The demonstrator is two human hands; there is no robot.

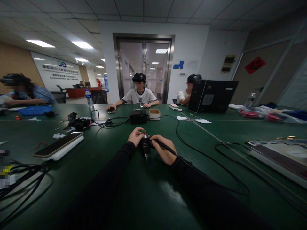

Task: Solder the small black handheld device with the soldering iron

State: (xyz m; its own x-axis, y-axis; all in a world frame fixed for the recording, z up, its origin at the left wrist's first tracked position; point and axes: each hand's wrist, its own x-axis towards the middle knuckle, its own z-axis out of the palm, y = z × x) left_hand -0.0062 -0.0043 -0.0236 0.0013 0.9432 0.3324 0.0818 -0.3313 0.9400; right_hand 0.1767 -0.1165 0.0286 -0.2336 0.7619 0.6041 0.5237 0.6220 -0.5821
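A dark, tapered, screwdriver-like tool (145, 144) stands before me, its thin metal tip pointing down toward me. Reddish, wire-like parts show at its far end. My left hand (136, 136) is closed at that end, the fingers bent against the tool's left side. In my right hand (165, 149) is a black pen-shaped corded tool (163, 144), gripped between thumb and fingers beside the dark tool. Its working end is hidden near the dark tool. From its rear a black cable (216, 182) trails along my sleeve and loops over the green table (134, 198).
Beyond my hands sit a black box (138, 117) and a small open carton (154, 115). A phone (59, 144) rests on a white block at left, near bundled cables (26, 179). A panel-like device (280, 159) lies at right. People sit across the table near a computer case (212, 95).
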